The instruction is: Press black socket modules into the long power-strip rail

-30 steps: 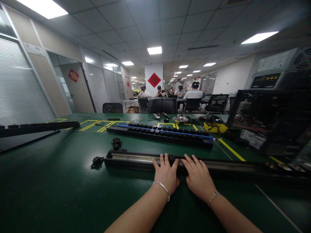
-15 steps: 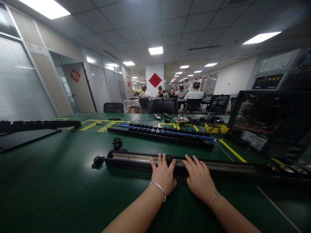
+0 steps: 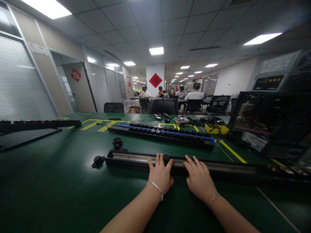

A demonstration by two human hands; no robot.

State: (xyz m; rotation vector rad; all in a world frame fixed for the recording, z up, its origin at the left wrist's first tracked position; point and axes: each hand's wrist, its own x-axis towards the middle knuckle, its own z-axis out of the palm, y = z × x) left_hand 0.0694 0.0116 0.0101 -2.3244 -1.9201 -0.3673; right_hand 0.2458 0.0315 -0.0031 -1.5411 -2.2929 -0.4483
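Observation:
A long black rail with a silvery top point(image 3: 131, 159) lies across the green table point(image 3: 53, 187) in front of me. My left hand point(image 3: 160, 173) rests on its near edge, fingers stretched over the rail around a small black socket piece point(image 3: 166, 158). Just to the right, my right hand point(image 3: 198, 176) lies flat on the same rail with its fingers spread. Neither hand grips anything. Two loose black socket pieces sit near the rail's left end, one point(image 3: 97, 160) at the front and one point(image 3: 117, 142) behind it.
A second black and blue strip full of sockets point(image 3: 160, 133) lies farther back. A black mesh computer case point(image 3: 269, 121) stands at the right. A yellow box point(image 3: 216, 128), a metal bowl point(image 3: 180, 120) and another black strip point(image 3: 41, 123) sit around. Several people sit at far desks.
My left hand has slid a little to the left along the rail, together with the black socket piece under its fingers. My right hand has barely moved.

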